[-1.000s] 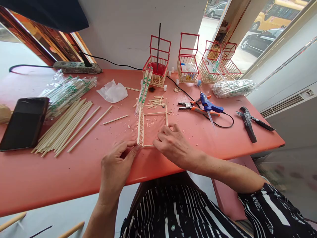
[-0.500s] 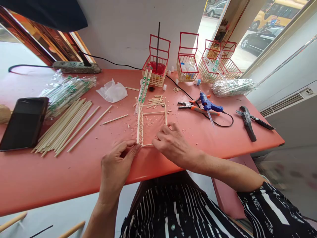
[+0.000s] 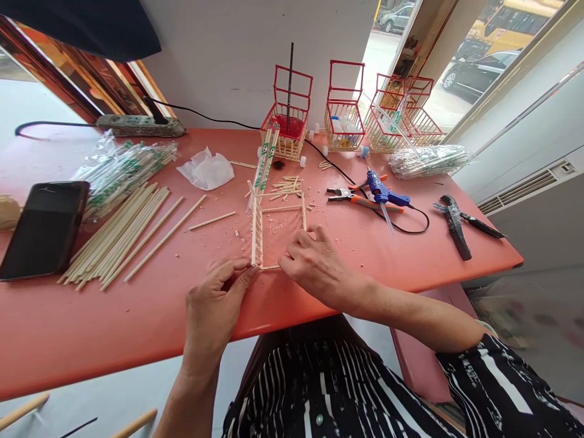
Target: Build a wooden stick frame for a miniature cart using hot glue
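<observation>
A small frame of pale wooden sticks (image 3: 257,234) stands near the table's front edge, with a row of short rungs along its left side. My left hand (image 3: 218,295) pinches its near left corner between thumb and fingers. On the near right part, my right hand (image 3: 317,264) is closed around the stick frame; its fingers hide that corner. Short cut sticks (image 3: 286,186) and crumbs lie behind and inside the frame. Wrapped chopsticks (image 3: 266,159) lean behind it against a red-and-wood toy cart (image 3: 287,118).
Loose chopsticks (image 3: 121,234), a wrapped bundle (image 3: 130,167) and a phone (image 3: 44,230) lie left. Right are orange-handled pliers (image 3: 351,196), a blue glue gun (image 3: 383,191) with its cord, and black-handled cutters (image 3: 454,225). More toy carts (image 3: 345,115) line the back.
Both hands keep their hold on the stick frame in nearly the same place. The view has shifted very slightly.
</observation>
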A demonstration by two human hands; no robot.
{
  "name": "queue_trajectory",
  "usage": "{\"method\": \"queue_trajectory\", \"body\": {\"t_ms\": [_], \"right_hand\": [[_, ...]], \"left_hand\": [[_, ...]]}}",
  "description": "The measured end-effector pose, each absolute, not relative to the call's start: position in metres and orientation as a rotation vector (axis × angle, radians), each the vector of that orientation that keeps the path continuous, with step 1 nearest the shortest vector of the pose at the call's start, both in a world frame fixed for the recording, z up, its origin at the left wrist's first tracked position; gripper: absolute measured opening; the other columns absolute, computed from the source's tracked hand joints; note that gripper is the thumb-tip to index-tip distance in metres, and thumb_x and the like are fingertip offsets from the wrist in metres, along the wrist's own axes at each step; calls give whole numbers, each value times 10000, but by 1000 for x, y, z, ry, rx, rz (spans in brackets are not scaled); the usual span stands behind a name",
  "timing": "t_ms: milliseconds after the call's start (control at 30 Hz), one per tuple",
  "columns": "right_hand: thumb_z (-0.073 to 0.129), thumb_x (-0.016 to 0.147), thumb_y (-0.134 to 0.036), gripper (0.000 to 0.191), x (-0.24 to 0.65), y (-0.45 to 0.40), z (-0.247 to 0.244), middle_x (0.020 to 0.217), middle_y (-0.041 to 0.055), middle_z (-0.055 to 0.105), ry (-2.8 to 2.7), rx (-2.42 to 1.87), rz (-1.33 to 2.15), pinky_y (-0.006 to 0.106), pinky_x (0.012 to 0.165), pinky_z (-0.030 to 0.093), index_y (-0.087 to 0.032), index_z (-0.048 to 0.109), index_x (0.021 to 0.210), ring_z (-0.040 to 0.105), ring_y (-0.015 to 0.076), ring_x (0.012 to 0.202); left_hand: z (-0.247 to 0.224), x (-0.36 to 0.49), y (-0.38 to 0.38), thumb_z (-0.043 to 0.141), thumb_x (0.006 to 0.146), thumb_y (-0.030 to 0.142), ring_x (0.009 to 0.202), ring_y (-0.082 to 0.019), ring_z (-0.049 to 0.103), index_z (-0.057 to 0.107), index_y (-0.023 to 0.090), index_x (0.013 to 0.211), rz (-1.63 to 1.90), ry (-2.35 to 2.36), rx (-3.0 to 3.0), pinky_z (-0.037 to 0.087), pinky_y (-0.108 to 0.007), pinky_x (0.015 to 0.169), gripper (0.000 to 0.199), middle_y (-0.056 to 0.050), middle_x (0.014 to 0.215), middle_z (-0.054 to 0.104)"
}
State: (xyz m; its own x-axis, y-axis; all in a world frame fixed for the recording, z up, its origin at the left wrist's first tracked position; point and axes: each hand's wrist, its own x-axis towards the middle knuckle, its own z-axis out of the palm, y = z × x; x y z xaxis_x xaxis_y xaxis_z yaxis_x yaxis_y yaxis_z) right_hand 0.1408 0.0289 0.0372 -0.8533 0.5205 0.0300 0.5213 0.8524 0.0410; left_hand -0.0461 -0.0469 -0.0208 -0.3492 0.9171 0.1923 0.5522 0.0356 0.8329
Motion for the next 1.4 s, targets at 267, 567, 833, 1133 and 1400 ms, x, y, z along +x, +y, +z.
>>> {"method": "queue_trajectory", "body": {"t_ms": [267,567,833,1133,1400], "right_hand": [[526,1014,-98,193,141,30,35,880,92,711,-3013,-828,-88,427,893,288,-137,700,938,519,247,946],[567,997,-113,169,142,30,31,839,85,701,-2969,-823,-100,438,935,280,-144,710,914,511,236,943],[529,1021,-117,181,144,32,30,860,74,697,-2975,-816,-119,419,927,266,-153,690,948,496,226,936],[526,1025,-133,201,144,32,29,841,64,694,-2982,-798,-159,425,933,260,-165,706,942,484,230,924],[560,1009,-122,175,143,33,28,846,72,700,-2950,-779,-133,423,915,262,-158,716,937,487,230,925]], "left_hand": [[-22,-47,-48,647,868,491,890,-185,675,752,264,884,1244,1918,1478,508,-288,789,250,10,927,745],[-21,-47,-48,654,859,500,903,-198,676,758,268,880,1245,1948,1492,530,-298,797,255,0,929,748],[-24,-46,-47,672,873,462,899,-189,672,756,269,878,1291,1890,1510,517,-296,803,211,12,921,741],[-22,-47,-48,676,866,437,888,-182,669,764,265,867,1289,1902,1494,521,-287,802,192,13,902,745],[-24,-47,-48,686,855,441,907,-188,677,771,268,878,1302,1909,1487,531,-296,825,194,11,921,754]]}}
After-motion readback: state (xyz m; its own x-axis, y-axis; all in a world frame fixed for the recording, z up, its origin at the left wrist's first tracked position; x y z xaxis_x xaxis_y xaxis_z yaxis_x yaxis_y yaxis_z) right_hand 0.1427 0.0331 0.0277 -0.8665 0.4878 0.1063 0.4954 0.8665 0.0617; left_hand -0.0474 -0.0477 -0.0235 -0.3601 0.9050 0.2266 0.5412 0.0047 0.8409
